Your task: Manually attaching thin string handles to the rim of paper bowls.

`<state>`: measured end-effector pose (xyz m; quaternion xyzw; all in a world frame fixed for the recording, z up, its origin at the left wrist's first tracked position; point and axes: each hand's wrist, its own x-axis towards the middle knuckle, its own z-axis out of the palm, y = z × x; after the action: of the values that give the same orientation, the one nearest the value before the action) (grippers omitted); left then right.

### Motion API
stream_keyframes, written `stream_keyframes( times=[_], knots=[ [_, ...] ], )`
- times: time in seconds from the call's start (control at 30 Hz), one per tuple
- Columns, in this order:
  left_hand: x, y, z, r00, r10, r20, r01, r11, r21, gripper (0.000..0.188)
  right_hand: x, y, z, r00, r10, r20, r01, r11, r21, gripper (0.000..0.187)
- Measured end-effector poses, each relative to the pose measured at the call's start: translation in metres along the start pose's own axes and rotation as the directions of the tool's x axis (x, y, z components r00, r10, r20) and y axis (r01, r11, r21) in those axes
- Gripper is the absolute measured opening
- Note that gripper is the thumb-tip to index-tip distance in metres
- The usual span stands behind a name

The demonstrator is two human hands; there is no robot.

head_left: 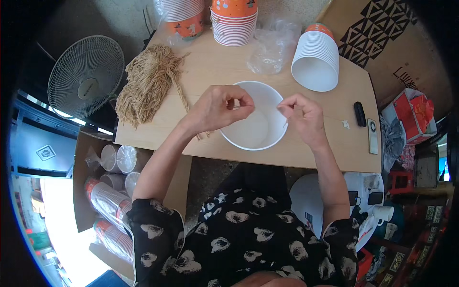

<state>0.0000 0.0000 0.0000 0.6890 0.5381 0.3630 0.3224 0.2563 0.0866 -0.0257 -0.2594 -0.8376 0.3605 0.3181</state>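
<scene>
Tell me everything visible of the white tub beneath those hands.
The white tub is round, with a thin rim and smooth inside, perhaps coated paper or plastic. It stands mouth-up on the table near the front edge. The left hand and right hand overlap its rim in view; contact is unclear.

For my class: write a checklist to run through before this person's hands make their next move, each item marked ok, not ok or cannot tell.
1. White tub open side up on the table: ok.
2. Left hand and right hand apart, over opposite sides of the tub: ok.
3. Something thin pinched in the fingertips: cannot tell, too small to make out.
4. Tan strand bundle outside the tub: ok, lying to its left.
5. Strands clear of the left forearm: not ok, some seem to run beneath it.
6. Right-hand tub stack upright: not ok, it lies on its side.
</scene>
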Motion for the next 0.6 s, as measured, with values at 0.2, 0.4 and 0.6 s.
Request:
stream_keyframes(
  times=[0.2, 0.4, 0.6],
  knots=[
    [-0.033, -0.011, -0.021, 0.984, 0.066, -0.163, -0.039, 0.985, 0.167, 0.008, -0.023, 0.032, -0.006, 0.905, 0.297, -0.304, -0.101, 0.845, 0.525, 0.012],
    [-0.054, -0.032, -0.019, 0.978, 0.136, -0.159, -0.107, 0.978, 0.177, 0.01, -0.044, 0.054, 0.0, 0.877, 0.367, -0.312, 0.028, 0.608, 0.793, 0.011],
    [-0.059, -0.019, -0.011, 0.947, 0.269, -0.173, -0.225, 0.944, 0.241, 0.032, -0.043, 0.044, 0.007, 0.873, 0.335, -0.354, 0.109, 0.575, 0.811, 0.012]
  ],
)
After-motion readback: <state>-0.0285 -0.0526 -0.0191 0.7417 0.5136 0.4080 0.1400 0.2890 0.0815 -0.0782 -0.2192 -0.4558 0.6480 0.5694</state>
